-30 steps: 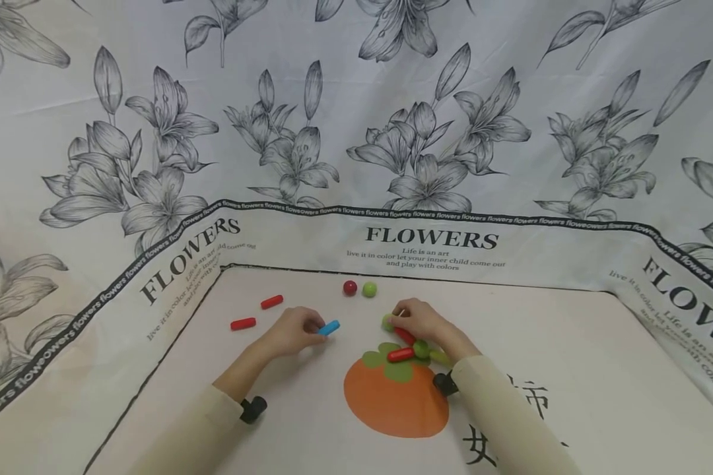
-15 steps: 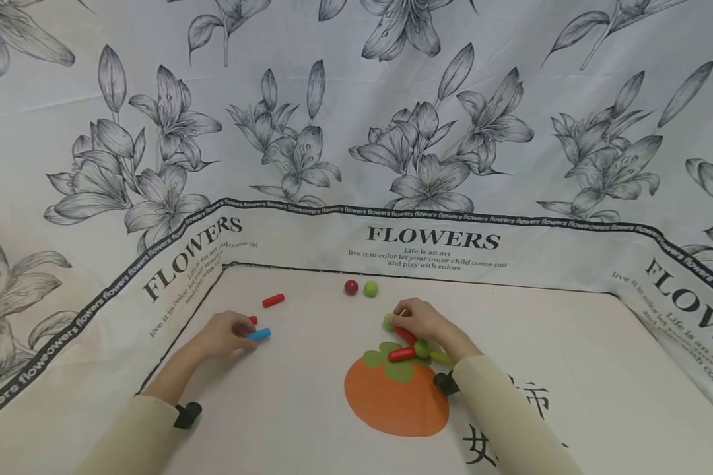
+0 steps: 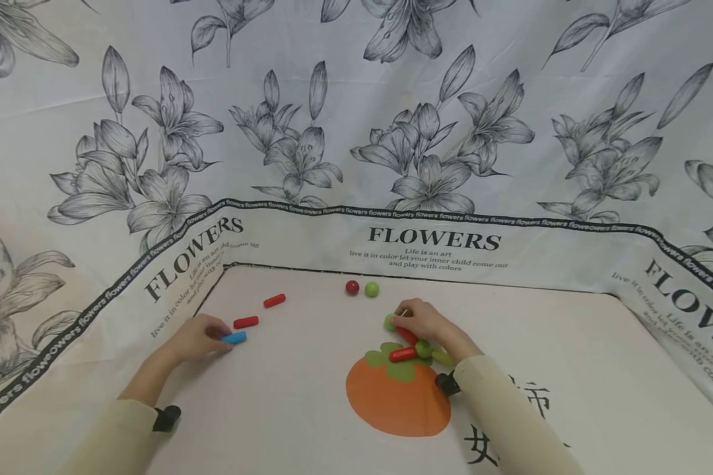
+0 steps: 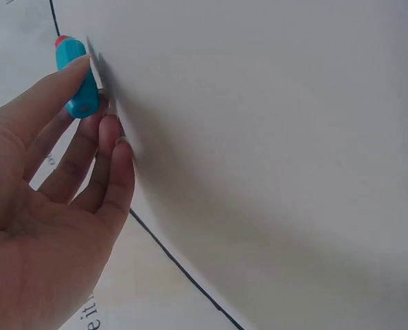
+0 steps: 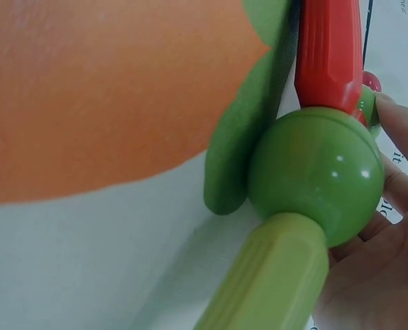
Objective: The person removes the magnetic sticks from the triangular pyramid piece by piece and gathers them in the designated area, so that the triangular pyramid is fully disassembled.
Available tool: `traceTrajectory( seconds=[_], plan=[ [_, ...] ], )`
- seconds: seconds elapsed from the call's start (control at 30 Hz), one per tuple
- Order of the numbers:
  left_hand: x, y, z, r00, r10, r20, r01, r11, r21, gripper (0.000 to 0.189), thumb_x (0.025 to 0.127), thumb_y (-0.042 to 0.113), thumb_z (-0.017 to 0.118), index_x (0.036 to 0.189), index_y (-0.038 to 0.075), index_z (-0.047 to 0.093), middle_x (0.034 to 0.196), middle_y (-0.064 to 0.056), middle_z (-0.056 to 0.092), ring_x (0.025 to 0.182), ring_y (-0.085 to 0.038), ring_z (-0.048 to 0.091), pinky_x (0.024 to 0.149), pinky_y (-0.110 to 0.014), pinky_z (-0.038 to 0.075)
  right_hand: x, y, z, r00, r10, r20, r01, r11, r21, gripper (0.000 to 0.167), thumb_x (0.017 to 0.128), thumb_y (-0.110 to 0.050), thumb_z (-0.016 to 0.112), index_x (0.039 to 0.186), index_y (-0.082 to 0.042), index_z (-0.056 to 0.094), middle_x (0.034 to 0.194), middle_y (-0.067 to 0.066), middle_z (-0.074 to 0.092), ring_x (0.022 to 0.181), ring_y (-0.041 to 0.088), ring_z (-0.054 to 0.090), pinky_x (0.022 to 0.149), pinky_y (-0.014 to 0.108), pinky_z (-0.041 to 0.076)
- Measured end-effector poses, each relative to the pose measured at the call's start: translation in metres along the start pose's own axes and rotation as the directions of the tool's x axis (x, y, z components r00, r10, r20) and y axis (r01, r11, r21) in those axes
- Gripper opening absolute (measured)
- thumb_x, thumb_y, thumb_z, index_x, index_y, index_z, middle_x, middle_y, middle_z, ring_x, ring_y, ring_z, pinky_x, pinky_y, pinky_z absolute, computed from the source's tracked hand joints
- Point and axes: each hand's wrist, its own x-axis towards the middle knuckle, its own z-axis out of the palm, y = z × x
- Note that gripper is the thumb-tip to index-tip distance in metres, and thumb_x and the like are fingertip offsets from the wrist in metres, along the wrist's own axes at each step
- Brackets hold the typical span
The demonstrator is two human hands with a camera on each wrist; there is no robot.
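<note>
Thumb and fingers of my left hand (image 3: 197, 340) pinch a blue building rod (image 3: 234, 338) near the left side of the table. Just beyond it lies a loose red rod (image 3: 246, 322). My right hand (image 3: 423, 319) grips a light green ball (image 3: 389, 322) at the far end of a joined piece. From that ball a red rod (image 3: 407, 336) runs to a darker green ball (image 5: 315, 175). A second red rod (image 3: 402, 355) and a yellow-green rod (image 5: 267, 275) also meet this ball. My right fingers partly hide the light green ball.
Another red rod (image 3: 275, 301) lies farther back on the left. A dark red ball (image 3: 352, 287) and a green ball (image 3: 372, 289) sit side by side near the back edge. The white cloth (image 3: 297, 402) carries a printed orange persimmon (image 3: 398, 402).
My left hand has carried the blue rod leftward, passing in front of the nearer red rod, which shows whole again. The right hand and the joined piece have stayed put.
</note>
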Motion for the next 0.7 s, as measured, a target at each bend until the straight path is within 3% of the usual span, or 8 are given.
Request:
traceTrajectory(
  seconds=[0.37,0.53,0.7],
  plan=[
    [-0.001,-0.006,0.002,0.998,-0.062,0.003,0.062,0.998,0.001,0.032,0.084,0.018,0.083,0.110,0.003,0.073,0.100,-0.006,0.067,0.093,-0.022,0.058,0.085,-0.043,0.051,-0.002,0.002,0.002,1.000,-0.024,0.002,0.024,1.000,-0.010,0.032,0.100,-0.028,0.065,0.117,-0.002,0.070,0.104,0.011,0.071,0.093,0.021,0.063,0.087,0.041,0.053],
    [-0.004,-0.002,0.001,0.998,-0.059,0.019,0.059,0.998,-0.001,0.036,0.085,0.018,0.082,0.115,0.002,0.070,0.103,-0.007,0.066,0.097,-0.024,0.059,0.087,-0.045,0.051,-0.011,0.002,-0.003,1.000,-0.026,0.004,0.026,0.999,-0.020,0.038,0.097,-0.026,0.068,0.125,0.000,0.067,0.105,0.012,0.071,0.090,0.022,0.064,0.084,0.040,0.054],
    [-0.008,0.001,-0.004,1.000,-0.028,0.009,0.028,1.000,-0.006,0.043,0.084,0.017,0.083,0.120,0.000,0.067,0.112,-0.015,0.067,0.104,-0.032,0.062,0.088,-0.049,0.054,-0.022,0.004,-0.006,1.000,-0.001,-0.012,0.001,0.999,-0.043,0.040,0.093,-0.026,0.075,0.121,0.002,0.068,0.096,0.009,0.070,0.086,0.021,0.061,0.078,0.038,0.055]
  ],
)
